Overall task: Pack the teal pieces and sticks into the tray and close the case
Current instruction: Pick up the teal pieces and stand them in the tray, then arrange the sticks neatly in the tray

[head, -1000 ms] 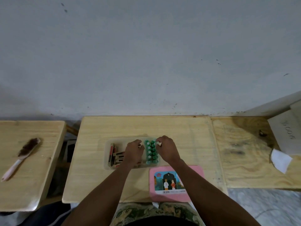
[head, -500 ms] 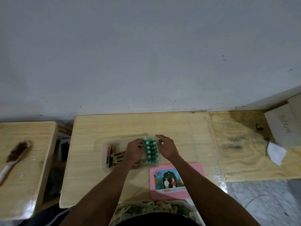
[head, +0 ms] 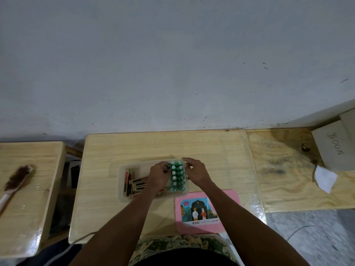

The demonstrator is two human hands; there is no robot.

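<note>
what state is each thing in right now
tray: open on the table, no lid on it
teal pieces: upright, packed in two rows at the tray's right end
sticks: lying loose in the tray's left part
pink lid: off, flat on the table near the tray
left hand: against the teal pieces' left side
right hand: against their right side
brush: lying on the left table

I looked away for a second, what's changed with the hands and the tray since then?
Almost nothing. The left hand and right hand flank the teal pieces in the tray as before. Sticks and pink lid have not moved.
</note>
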